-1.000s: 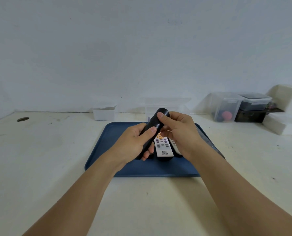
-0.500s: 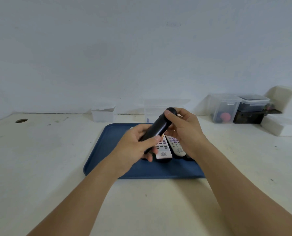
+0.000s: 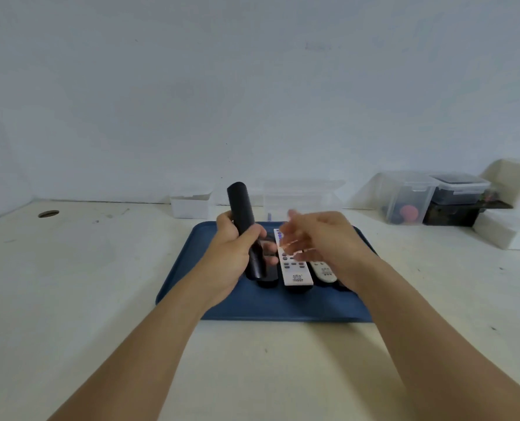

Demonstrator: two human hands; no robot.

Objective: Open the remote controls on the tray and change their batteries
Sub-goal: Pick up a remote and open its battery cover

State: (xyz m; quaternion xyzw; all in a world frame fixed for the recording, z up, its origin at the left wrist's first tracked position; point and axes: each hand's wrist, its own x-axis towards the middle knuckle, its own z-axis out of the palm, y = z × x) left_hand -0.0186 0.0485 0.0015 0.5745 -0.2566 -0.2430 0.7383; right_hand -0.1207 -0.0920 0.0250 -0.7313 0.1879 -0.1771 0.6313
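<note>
Item one: black remote (image 3: 243, 220), which I saw standing near upright in the left hand (image 3: 233, 255), fingers wrapped round its lower half, above the left part of the blue tray (image 3: 189, 275). Item two: right hand (image 3: 319, 238), blurred, fingers spread and loose, gripping nothing I could make out, hovering over the tray. Item three: white remote (image 3: 295, 271) lying flat on the tray, a second pale remote (image 3: 324, 272) just beside it on the right, a dark remote (image 3: 268, 276) on its left. Tray rested on the white table (image 3: 70, 284).
</note>
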